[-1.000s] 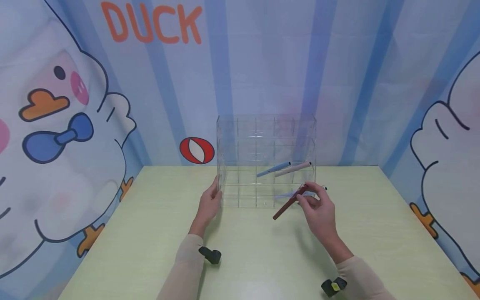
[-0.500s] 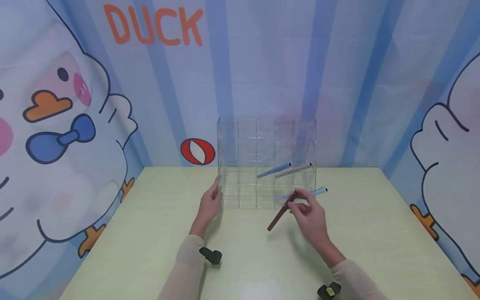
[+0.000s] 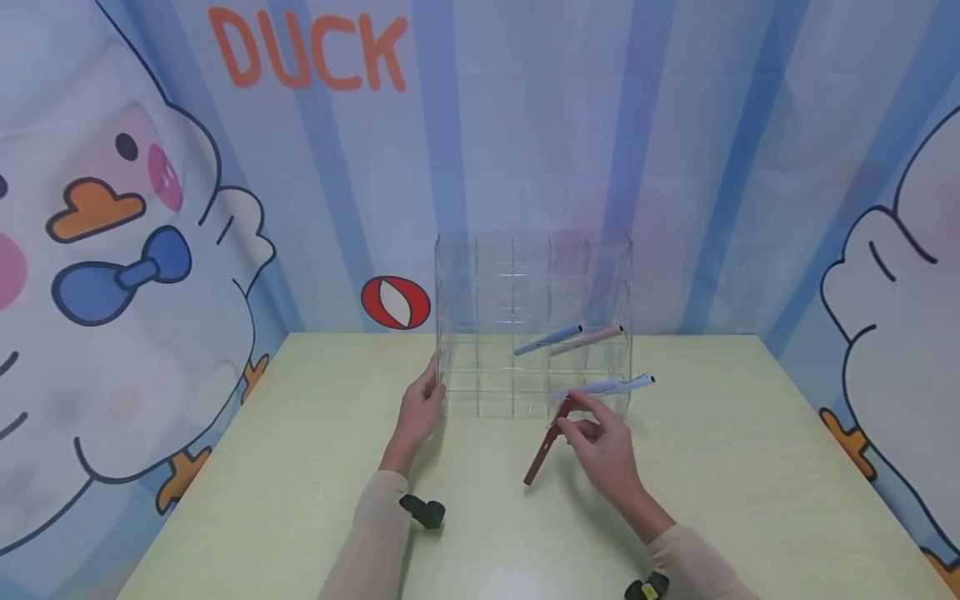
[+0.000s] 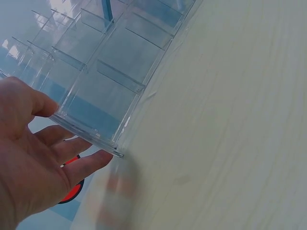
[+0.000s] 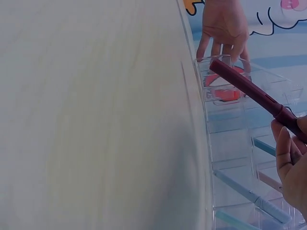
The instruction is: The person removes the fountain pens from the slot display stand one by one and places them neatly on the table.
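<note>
My right hand [image 3: 603, 450] pinches a dark red capped pen [image 5: 244, 88] between thumb and fingers, in front of the clear compartment rack [image 3: 495, 392]. The pen tilts, its long end pointing down to the left in the head view. My left hand [image 4: 36, 153] touches the rack's left side wall, its fingers fairly straight and spread along the outside. Inside the rack's right part lie a blue pen [image 3: 549, 340], a pale pink pen [image 3: 588, 339] and, lower down, a light blue pen [image 3: 637, 382]. In the right wrist view a teal pen [image 5: 235, 220] shows beside the light blue one.
The rack stands toward the back of a pale wooden table [image 3: 330, 433], close to a striped blue backdrop [image 3: 525, 125] with printed ducks. A black wrist camera [image 3: 423, 511] sits on the left sleeve, and another [image 3: 647, 587] on the right.
My right hand has moved left and toward me with the dark red pen, away from the rack's right side. The pen hangs steeper, and more of the light blue pen shows. The left hand stays put.
</note>
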Action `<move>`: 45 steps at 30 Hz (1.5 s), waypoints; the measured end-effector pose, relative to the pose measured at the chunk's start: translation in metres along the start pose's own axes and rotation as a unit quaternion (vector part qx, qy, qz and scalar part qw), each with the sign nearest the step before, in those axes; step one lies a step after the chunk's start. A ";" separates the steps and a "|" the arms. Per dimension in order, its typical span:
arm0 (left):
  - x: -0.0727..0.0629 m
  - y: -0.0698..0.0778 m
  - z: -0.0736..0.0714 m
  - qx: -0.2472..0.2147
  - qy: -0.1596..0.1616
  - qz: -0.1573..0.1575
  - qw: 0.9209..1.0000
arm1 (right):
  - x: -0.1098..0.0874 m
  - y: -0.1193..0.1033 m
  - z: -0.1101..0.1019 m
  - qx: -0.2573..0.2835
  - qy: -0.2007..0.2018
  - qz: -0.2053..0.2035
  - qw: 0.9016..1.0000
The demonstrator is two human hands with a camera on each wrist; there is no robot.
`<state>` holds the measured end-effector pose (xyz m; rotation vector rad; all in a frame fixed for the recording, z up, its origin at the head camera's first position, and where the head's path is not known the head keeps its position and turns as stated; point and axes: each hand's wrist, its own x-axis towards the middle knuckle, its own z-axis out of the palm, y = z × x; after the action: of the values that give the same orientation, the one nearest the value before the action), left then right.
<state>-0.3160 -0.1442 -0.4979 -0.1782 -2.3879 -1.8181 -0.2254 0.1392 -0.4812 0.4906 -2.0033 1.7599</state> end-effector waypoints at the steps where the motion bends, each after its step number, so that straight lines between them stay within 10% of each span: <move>1: 0.000 -0.001 0.000 0.000 0.000 0.000 1.000 | -0.001 -0.004 0.001 -0.003 -0.001 -0.003 1.000; 17: 0.001 0.001 0.002 -0.009 0.014 -0.004 1.000 | -0.003 -0.024 0.009 -0.013 -0.024 -0.010 1.000; 45: 0.002 -0.004 0.004 0.000 0.021 -0.007 1.000 | 0.006 0.013 0.020 -0.040 -0.094 0.228 0.968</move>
<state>-0.3184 -0.1414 -0.5023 -0.1218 -2.3677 -1.8097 -0.2390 0.1216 -0.4908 0.1822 -2.4637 1.9367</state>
